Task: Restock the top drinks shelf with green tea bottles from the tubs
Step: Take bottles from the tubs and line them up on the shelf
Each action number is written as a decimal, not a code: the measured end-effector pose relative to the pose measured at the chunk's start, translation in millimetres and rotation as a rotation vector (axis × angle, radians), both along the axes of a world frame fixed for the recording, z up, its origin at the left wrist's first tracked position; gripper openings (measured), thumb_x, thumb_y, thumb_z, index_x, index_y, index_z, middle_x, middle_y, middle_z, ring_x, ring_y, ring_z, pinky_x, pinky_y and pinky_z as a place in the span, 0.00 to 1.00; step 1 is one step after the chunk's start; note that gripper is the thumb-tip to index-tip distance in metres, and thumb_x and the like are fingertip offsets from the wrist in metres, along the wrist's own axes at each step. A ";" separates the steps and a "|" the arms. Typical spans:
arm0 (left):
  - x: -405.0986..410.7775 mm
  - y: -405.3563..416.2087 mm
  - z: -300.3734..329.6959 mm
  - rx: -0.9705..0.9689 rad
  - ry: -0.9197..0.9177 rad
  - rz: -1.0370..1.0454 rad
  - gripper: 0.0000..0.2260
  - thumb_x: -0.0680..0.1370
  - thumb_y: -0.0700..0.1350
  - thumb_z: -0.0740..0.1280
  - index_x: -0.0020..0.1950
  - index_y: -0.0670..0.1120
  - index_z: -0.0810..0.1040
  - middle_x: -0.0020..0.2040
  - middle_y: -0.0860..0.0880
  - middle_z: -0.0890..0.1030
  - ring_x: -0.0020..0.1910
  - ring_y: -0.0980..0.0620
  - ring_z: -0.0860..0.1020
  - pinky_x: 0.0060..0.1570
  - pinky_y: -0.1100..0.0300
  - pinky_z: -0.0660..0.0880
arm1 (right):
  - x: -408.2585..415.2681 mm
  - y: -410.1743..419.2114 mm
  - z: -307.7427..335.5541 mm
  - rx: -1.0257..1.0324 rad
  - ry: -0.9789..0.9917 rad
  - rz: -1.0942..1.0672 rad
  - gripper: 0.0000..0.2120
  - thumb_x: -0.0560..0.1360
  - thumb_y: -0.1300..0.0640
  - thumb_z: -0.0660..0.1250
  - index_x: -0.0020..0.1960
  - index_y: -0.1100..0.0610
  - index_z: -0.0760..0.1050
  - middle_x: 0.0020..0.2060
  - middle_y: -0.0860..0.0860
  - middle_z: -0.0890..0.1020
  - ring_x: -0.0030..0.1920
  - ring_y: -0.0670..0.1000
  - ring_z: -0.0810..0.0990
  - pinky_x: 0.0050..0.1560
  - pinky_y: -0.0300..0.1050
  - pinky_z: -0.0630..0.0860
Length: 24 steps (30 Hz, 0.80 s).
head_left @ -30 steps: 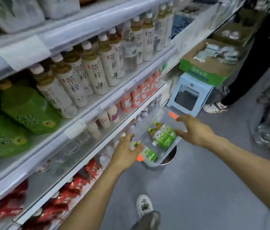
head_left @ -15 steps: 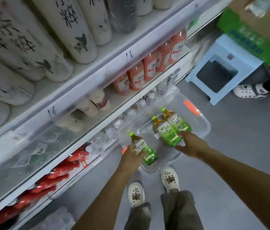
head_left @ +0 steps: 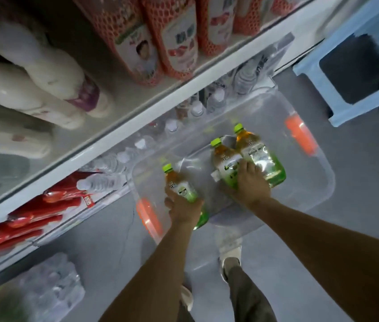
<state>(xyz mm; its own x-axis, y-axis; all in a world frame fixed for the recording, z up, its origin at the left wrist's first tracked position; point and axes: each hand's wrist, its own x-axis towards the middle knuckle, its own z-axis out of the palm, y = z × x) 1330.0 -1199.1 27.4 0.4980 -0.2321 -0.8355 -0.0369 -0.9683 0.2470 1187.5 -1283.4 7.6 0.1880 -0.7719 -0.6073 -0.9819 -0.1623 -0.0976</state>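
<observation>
- A clear plastic tub [head_left: 309, 159] with orange handles sits on the grey floor [head_left: 358, 205] beside the shelving; 3 green tea bottles lie inside it, green caps pointing to the far side.
- The left hand [head_left: 183, 209] grasps the near-left bottle [head_left: 181, 187], fingers wrapped round its lower body.
- The right hand [head_left: 252, 185] is laid over the pair of bottles [head_left: 249, 163] lying side by side in the middle of the tub; fingers curl onto them, but how firm the hold is cannot be told.
- A light blue stool [head_left: 311, 70] stands at the far right.
- Red-netted bottles [head_left: 172, 43] and pale white bottles [head_left: 44, 73] fill the shelf on the left.
</observation>
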 end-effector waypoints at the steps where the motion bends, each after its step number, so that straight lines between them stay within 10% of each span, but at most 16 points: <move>1: -0.9 -1.8 -7.2 0.016 -0.018 -0.009 0.50 0.74 0.47 0.75 0.82 0.46 0.41 0.76 0.37 0.55 0.71 0.31 0.66 0.71 0.44 0.66 | 2.9 1.8 -7.4 -0.046 0.049 0.020 0.25 0.74 0.56 0.71 0.67 0.65 0.69 0.55 0.62 0.78 0.54 0.62 0.78 0.50 0.51 0.76; 7: -4.6 -10.2 -36.1 0.056 -0.138 -0.092 0.55 0.73 0.54 0.76 0.81 0.48 0.35 0.76 0.39 0.54 0.69 0.31 0.67 0.65 0.42 0.69 | 17.6 8.2 -31.2 -0.372 0.129 0.045 0.22 0.71 0.59 0.69 0.62 0.66 0.74 0.45 0.60 0.77 0.43 0.59 0.78 0.43 0.49 0.76; 16: -5.5 -5.6 -41.1 0.077 -0.190 -0.143 0.52 0.76 0.52 0.73 0.81 0.49 0.35 0.74 0.40 0.56 0.65 0.34 0.69 0.61 0.43 0.72 | 23.9 14.4 -47.5 -0.301 0.157 0.127 0.34 0.68 0.56 0.72 0.70 0.66 0.67 0.44 0.61 0.78 0.39 0.60 0.78 0.40 0.49 0.77; 24: 10.2 -0.3 -16.5 -0.051 0.024 -0.134 0.51 0.74 0.46 0.75 0.81 0.52 0.38 0.72 0.40 0.59 0.69 0.32 0.69 0.69 0.43 0.68 | 23.6 -4.4 -0.8 -0.039 0.023 -0.013 0.51 0.70 0.47 0.74 0.77 0.62 0.43 0.67 0.65 0.66 0.67 0.65 0.69 0.63 0.56 0.71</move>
